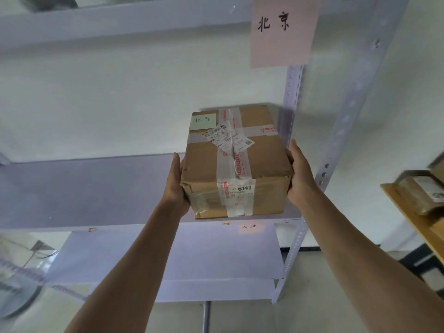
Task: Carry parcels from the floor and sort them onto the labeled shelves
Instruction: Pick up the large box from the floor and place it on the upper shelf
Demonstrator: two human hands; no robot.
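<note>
Hands — left (176, 188), right (300, 176) — gripping parcel (236, 162) (taped), above shelf (84, 188)

A pink sign (283, 30) at one o'clock reads "北京". The parcel (236, 162) bears a pale note (203, 121) reading "北京" and "6141" on its near face. A lower shelf tag (249, 227) is too blurred to read.

Taped brown parcel (236, 162) labeled 北京, held level above shelf (84, 188).
</note>
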